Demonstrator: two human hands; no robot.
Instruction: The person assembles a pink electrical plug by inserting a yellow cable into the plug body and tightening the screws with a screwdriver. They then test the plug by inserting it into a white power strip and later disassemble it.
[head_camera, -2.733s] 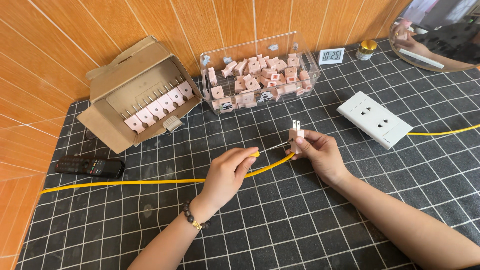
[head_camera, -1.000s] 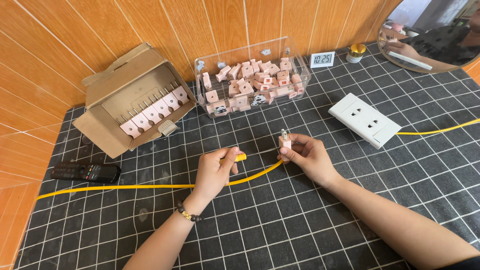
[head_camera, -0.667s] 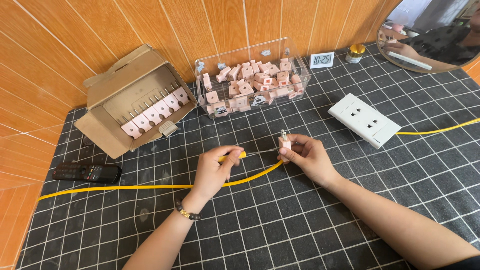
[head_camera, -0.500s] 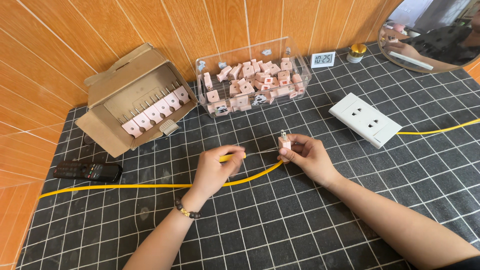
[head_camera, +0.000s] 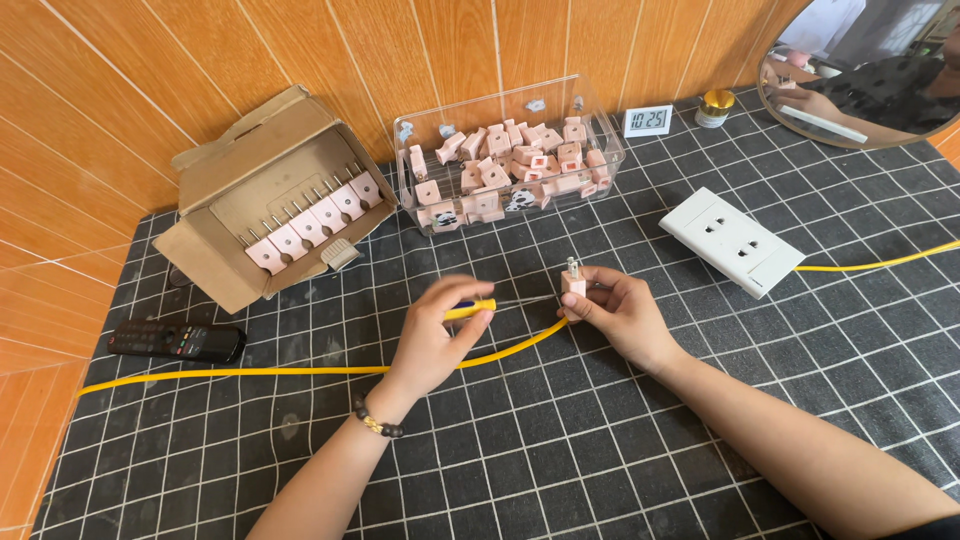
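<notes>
The little pink plug (head_camera: 573, 282) sits pinched in the right hand's (head_camera: 618, 312) fingertips, prongs up, just above the yellow cable (head_camera: 300, 370). The left hand (head_camera: 440, 335) is closed around a yellow-handled screwdriver (head_camera: 490, 306) whose tip meets the plug's side. A clear box of plugs (head_camera: 510, 150) sits behind, with a white socket (head_camera: 732, 240) off right.

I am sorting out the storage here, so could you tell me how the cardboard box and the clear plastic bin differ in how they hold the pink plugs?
The cardboard box is opaque brown and lies tipped on its side with flaps open; the clear plastic bin is see-through and stands upright. In the cardboard box the pink plugs sit in a neat row; in the clear plastic bin they lie in a loose heap. Both stand against the wooden wall and hold the same kind of plug.
</notes>
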